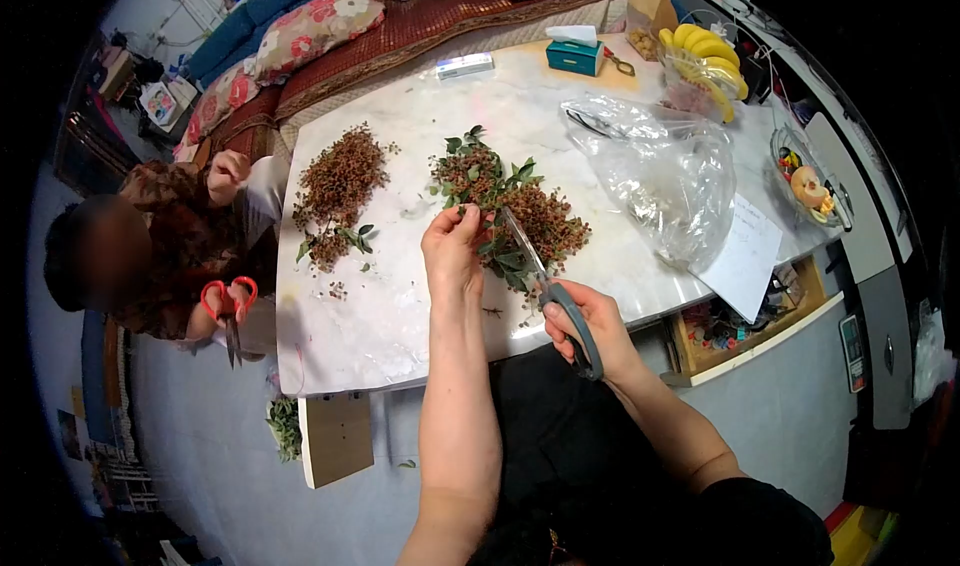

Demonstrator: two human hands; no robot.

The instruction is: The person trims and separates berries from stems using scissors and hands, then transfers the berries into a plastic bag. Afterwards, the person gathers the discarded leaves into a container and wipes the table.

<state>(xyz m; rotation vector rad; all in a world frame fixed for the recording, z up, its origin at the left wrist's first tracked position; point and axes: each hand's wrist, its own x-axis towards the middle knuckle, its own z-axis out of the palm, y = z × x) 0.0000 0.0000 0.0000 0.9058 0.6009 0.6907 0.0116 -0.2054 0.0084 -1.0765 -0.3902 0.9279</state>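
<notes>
Berry sprigs: lie heaped at the centre of the frame, knobbly and brown, mixed with smooth green leaves, long axis slanting from upper left to lower right. Beside the heap's left edge, pinches thumb and forefinger of the left hand together at the tips; cannot tell if around a stem. Curls the right hand closed around thick, curved handles of the grey-handled scissors, straight metal blades pointing to the upper left, against the heap; cannot tell how far parted.

Farther out, shows a glossy, marbled tabletop beneath. Left of centre, shows a second berry heap, leafy toward its lower end. Right of centre, shows a crinkled, clear plastic bag touching flat white paper. At upper right, shows curved yellow bananas. At far left, shows a person holding red-handled scissors, blades down.
</notes>
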